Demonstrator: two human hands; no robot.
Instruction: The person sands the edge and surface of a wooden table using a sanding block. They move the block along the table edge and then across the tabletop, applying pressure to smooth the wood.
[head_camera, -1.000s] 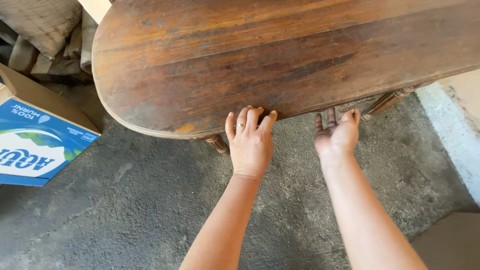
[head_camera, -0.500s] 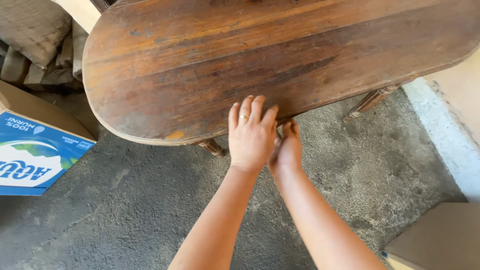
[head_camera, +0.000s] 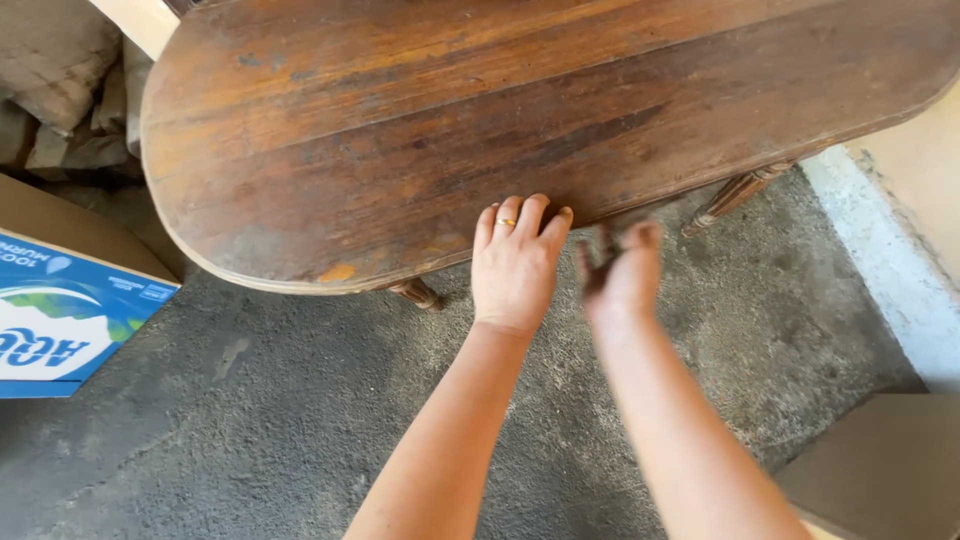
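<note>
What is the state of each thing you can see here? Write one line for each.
wooden table: upright, top worn and stained.
left hand: open, fingers flat on the table's edge.
right hand: open, blurred, off the table.
cardboard box: on the floor, left of the table.
</note>
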